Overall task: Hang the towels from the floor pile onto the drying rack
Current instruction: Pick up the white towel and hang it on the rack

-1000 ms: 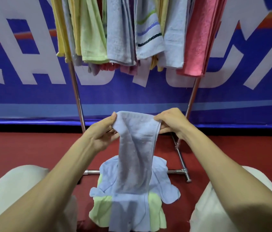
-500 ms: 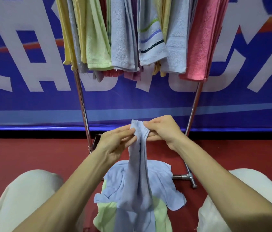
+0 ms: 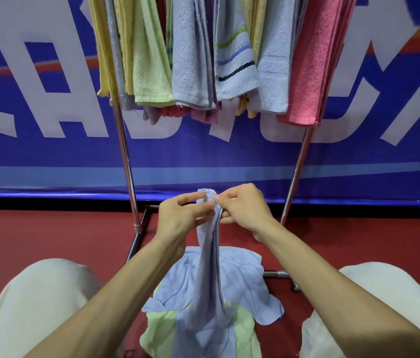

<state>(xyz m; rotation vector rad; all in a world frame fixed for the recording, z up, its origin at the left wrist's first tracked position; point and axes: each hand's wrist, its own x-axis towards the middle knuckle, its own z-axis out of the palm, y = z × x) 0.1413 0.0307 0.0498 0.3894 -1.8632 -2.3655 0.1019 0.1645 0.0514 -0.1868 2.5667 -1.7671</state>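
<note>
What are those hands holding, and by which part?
A light blue towel: the left hand and right hand both pinch its gathered top end, the rest hanging down.

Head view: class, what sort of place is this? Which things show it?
Probably an indoor hall, not a home: big blue banner with white letters, red floor, steel drying rack hung with coloured towels.

We see a red floor (image 3: 48,241) below us. On it sits a small pile (image 3: 258,303): a pale blue towel (image 3: 242,277) spread over a light green towel (image 3: 162,329), which seems to lie flat on the floor itself. The drying rack's metal base (image 3: 277,274) stands just behind the pile.
</note>
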